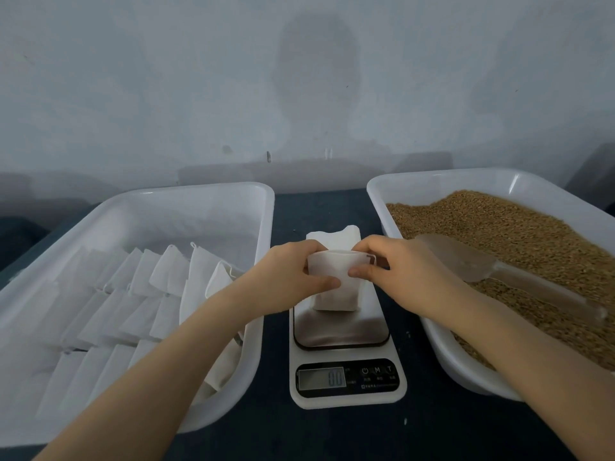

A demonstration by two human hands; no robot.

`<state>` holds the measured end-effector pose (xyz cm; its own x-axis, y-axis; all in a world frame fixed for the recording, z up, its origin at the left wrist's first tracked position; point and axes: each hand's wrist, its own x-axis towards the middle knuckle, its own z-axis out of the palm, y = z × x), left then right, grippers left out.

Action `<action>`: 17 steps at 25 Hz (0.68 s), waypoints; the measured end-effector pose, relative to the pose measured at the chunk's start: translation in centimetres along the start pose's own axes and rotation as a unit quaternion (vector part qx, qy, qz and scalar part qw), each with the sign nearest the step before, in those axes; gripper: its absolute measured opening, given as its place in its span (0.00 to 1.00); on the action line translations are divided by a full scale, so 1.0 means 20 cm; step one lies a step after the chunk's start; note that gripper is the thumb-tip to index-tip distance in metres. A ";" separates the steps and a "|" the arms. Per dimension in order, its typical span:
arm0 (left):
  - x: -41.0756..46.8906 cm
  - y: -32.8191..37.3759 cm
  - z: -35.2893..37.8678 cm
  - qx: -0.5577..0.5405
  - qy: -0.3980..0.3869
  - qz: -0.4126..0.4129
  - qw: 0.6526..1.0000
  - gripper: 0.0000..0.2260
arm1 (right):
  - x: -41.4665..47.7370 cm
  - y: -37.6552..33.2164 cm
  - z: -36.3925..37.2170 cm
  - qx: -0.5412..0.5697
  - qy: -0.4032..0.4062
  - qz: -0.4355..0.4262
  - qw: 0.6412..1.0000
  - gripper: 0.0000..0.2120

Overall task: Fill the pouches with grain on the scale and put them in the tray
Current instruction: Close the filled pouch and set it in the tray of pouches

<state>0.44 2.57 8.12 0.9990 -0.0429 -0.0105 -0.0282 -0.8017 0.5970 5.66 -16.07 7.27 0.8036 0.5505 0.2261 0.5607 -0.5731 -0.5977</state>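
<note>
A small white pouch (334, 287) stands on the steel plate of the digital scale (346, 331), mouth upward. My left hand (288, 277) pinches its left rim and my right hand (396, 271) pinches its right rim, holding the mouth apart. The scale's display shows zeros. At the right, a white tray (446, 354) holds brown grain (519, 234), with a clear plastic scoop (472, 261) lying on it. The white tray at the left (213, 194) holds several filled white pouches (143, 294) in rows.
A small stack of flat white pouches (332, 239) lies on the dark table (319, 207) behind the scale. A pale wall rises right behind the trays. The two trays flank the scale closely.
</note>
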 end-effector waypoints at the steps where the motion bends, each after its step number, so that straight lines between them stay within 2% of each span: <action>1: 0.00 0.00 0.00 -0.002 0.000 -0.001 1.000 0.14 | 0.00 0.00 0.00 -0.001 0.001 -0.001 1.000 0.05; 9: 0.00 -0.01 0.00 -0.020 0.002 -0.005 1.000 0.19 | 0.01 0.00 0.00 -0.008 0.001 0.001 1.000 0.05; 17: 0.01 -0.01 0.00 -0.024 0.004 -0.002 1.000 0.18 | 0.01 0.00 0.00 -0.011 0.001 -0.001 1.000 0.06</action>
<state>0.56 2.75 7.89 0.9994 -0.0335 -0.0066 -0.0217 -0.7721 0.6351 5.73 -15.94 7.24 0.8028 0.5502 0.2296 0.5670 -0.5853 -0.5796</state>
